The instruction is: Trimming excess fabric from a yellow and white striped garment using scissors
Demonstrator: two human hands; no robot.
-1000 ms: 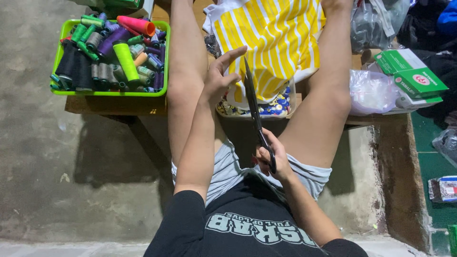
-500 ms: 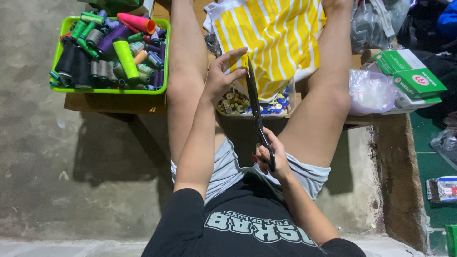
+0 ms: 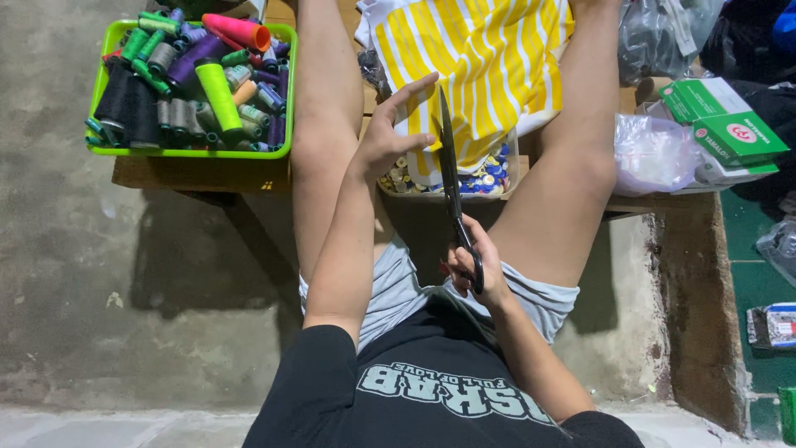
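Tailor's shears (image 3: 453,187) | long axis points away from body | right hand (image 3: 474,267) closed round handles | left hand (image 3: 390,133) open, fingers spread, touching blade tip over yellow-striped cloth (image 3: 489,58)

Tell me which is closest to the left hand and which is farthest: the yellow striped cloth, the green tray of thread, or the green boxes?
From the left hand in the head view:
1. Yellow striped cloth, right at the fingertips, just ahead.
2. Green tray of thread, off to the left beyond the knee.
3. Green boxes, far over on the right side.
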